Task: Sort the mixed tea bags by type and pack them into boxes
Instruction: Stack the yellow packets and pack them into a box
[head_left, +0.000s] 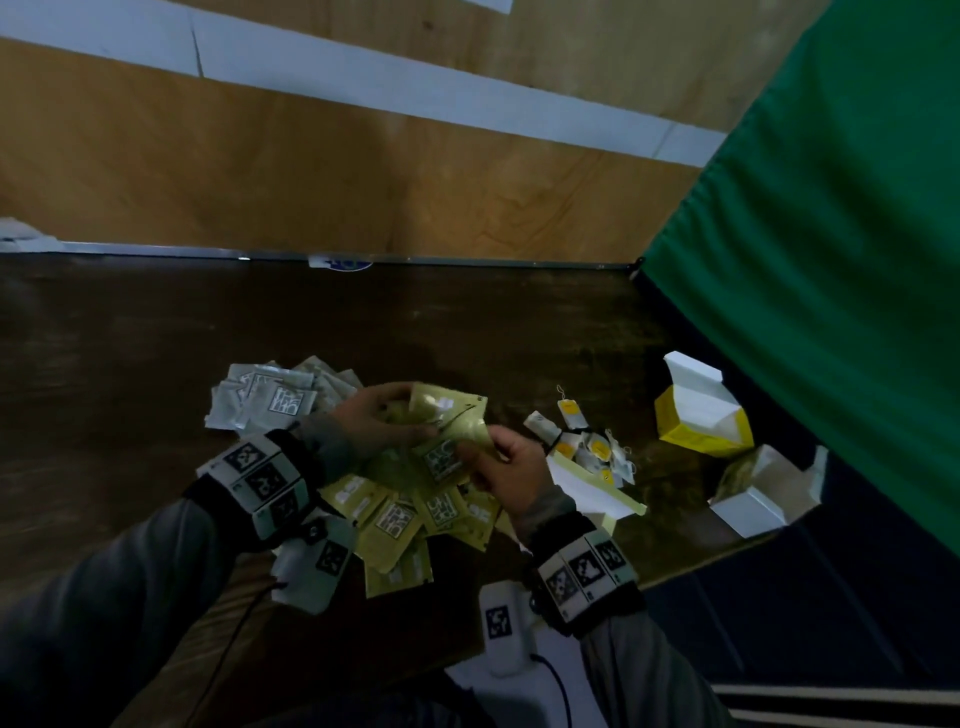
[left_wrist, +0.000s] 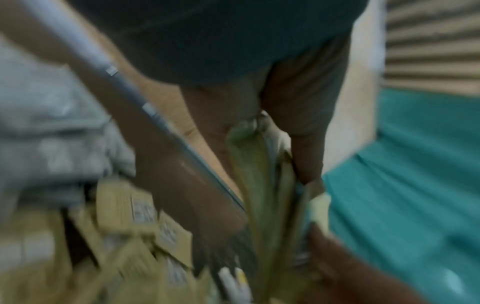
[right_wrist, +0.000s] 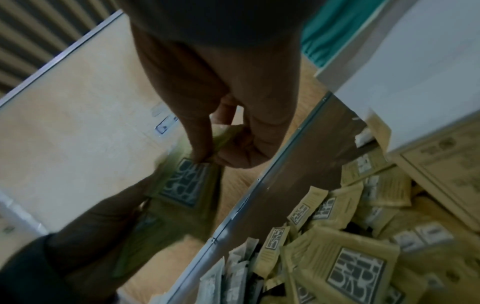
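My left hand (head_left: 387, 415) grips a fanned stack of olive-yellow tea bag sachets (head_left: 447, 410) above the table. My right hand (head_left: 498, 462) pinches the lower edge of one olive sachet (right_wrist: 182, 183) in that stack between thumb and forefinger. In the left wrist view the held sachets (left_wrist: 262, 174) stand on edge between my fingers, blurred. Below the hands lies a loose pile of olive sachets (head_left: 405, 519). A heap of silver-grey sachets (head_left: 270, 397) lies to the left. Small white tea bags with yellow tags (head_left: 592, 447) lie to the right.
An open yellow box (head_left: 701, 415) stands at the right, with an open olive-and-white box (head_left: 763, 488) nearer the table's right edge. A flat pale box (head_left: 597, 488) lies beside the tagged bags. A green cloth (head_left: 831, 234) hangs at the right. The dark wooden table (head_left: 156, 338) ends at a plywood wall.
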